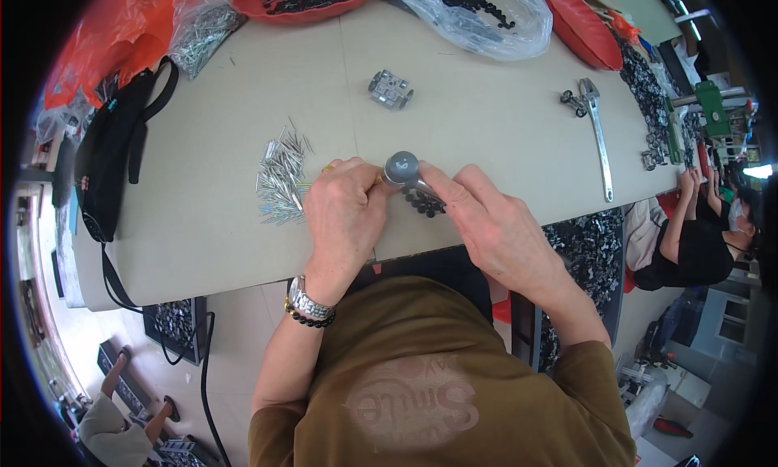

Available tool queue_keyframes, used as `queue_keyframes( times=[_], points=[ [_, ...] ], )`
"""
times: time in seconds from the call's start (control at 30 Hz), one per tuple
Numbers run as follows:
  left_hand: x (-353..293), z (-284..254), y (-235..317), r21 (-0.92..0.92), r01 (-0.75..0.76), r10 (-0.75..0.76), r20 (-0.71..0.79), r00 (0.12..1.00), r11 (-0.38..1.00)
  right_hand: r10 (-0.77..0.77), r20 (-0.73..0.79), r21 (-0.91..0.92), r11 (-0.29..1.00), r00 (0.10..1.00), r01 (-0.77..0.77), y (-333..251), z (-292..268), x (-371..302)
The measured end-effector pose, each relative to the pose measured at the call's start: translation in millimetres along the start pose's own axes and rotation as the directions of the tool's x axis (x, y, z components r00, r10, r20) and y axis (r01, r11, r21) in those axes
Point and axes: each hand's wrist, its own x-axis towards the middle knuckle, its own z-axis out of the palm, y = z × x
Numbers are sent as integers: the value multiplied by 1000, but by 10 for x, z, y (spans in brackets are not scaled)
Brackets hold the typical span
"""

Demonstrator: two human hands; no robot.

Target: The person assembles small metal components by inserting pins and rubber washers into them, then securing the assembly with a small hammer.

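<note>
My right hand (pixel 496 224) is closed round a hammer with a round grey metal head (pixel 401 167), which stands over the table in front of me. Against the left side of that head, my left hand (pixel 347 208) has its thumb and fingers pinched together; whatever is between them is hidden. Small black wheels (pixel 423 204) lie in a cluster under the hammer, partly covered by it. A heap of thin silvery metal pins (pixel 281 175) lies just left of my left hand. Farther off sits a grey toy-car chassis (pixel 391 89) with wheels on it.
An adjustable wrench (pixel 598 139) and a small wheeled part (pixel 573 103) lie at the right. A black bag (pixel 113 155) borders the left. Red trays (pixel 312 12) and a plastic bag (pixel 478 21) of black parts line the back. Another person (pixel 697 240) sits at the right.
</note>
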Motion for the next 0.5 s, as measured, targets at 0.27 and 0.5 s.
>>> queue_keyframes(
  times=[0.27, 0.5],
  points=[
    [-6, -15, -62, -13, -54, 53, -23, 998, 998, 26, -243, 33, 999, 970, -19, 140, -16, 35],
    [-36, -100, -55, -585, 197, -158, 119, 980, 787, 86, -429, -451, 842, 899, -296, 761, 254, 68]
  ],
)
